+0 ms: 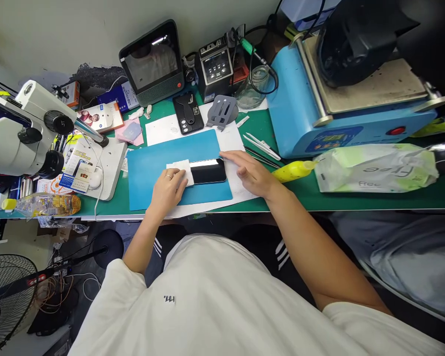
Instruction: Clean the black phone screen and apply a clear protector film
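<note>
A smartphone [210, 171] with a dark, glossy screen lies flat on the blue mat [147, 184]. Over its left end is a folded white wipe [186, 166], which my left hand [168, 188] grips and presses down. A ring shows on one of that hand's fingers. My right hand [252, 172] rests at the phone's right end with fingers stretched out and nothing in it; whether its fingertips touch the phone I cannot tell. Just behind this hand lies a yellow squeeze bottle [295, 170]. Tweezers [262, 145] lie beyond it.
A white microscope [44, 128] stands at left, near a plastic bottle [46, 204]. Along the back are a screen device [152, 62], a black phone case [188, 113], a grey stand [222, 111] and a glass jar [252, 89]. A blue machine [294, 109] and a wipes pack [376, 168] occupy the right.
</note>
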Action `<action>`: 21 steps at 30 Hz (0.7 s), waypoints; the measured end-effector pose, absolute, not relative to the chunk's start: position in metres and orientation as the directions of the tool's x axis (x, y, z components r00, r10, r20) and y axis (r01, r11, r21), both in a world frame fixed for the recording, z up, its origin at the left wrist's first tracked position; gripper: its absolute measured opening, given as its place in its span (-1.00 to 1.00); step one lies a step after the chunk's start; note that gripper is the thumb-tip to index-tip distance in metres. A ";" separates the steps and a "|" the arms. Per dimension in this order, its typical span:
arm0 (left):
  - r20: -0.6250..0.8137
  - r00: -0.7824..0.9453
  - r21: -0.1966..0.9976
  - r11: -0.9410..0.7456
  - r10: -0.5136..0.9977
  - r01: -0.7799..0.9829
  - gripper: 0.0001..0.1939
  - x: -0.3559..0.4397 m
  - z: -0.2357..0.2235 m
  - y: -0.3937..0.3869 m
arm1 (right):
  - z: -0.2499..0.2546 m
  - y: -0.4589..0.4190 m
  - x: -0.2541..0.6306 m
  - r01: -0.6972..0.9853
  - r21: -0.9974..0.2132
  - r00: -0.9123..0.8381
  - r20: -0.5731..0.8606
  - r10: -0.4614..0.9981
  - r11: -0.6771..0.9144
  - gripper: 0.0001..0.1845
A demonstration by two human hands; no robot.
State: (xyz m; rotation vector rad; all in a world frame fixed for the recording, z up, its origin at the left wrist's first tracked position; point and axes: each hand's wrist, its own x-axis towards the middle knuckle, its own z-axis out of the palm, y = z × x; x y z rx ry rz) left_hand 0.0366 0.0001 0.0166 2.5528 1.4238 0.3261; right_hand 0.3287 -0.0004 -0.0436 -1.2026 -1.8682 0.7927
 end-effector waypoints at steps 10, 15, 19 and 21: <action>0.064 0.521 0.081 -0.525 0.851 0.847 -0.53 0.052 0.016 -0.019 | -0.045 -0.001 0.329 0.452 -0.809 -0.274 0.275 0.922 0.375 0.03; 0.072 0.505 0.073 -0.510 0.860 0.857 -0.54 0.063 0.017 -0.014 | -0.044 -0.001 0.330 0.459 -0.804 -0.273 0.277 0.921 0.377 0.03; 0.072 0.481 0.065 -0.485 0.874 0.872 -0.58 0.067 0.020 -0.008 | -0.044 -0.001 0.330 0.457 -0.805 -0.276 0.276 0.921 0.378 0.03; 0.068 0.474 0.056 -0.478 0.878 0.876 -0.57 0.065 0.021 -0.012 | -0.044 -0.001 0.329 0.457 -0.805 -0.272 0.279 0.921 0.379 0.02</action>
